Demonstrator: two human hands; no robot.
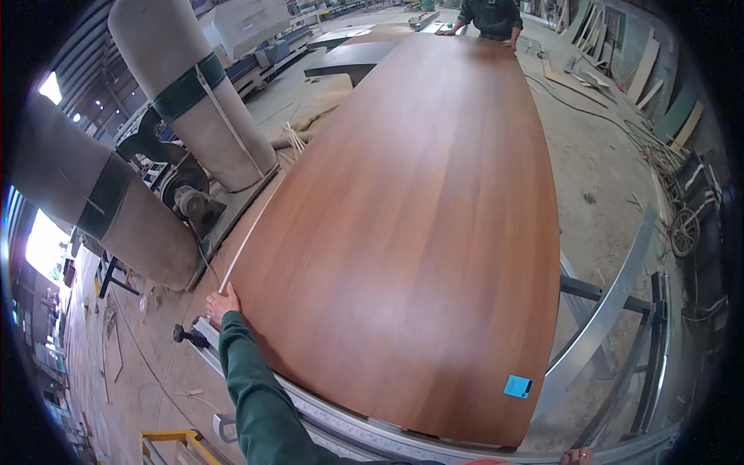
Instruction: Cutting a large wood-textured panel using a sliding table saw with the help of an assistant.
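A long, reddish-brown wood-grain panel (403,201) stretches away from me, with a small blue label (518,387) at its near right corner. My left hand (223,302) grips the panel's left edge close to the near corner, fingers closed around it. At the bottom edge of the view, only a few curled fingers of my right hand (576,456) show, beside the metal rail (349,422). What they hold, if anything, is hidden. The far end of the panel lies by another person's hands (510,45).
Two tall dust-collector bags (190,93) stand left of the panel with a motor (194,203) between them. A curved metal frame (608,310) is at the right. A yellow-framed stand (174,442) sits at lower left. Cables (577,108) and board offcuts (573,81) lie on the right-hand floor.
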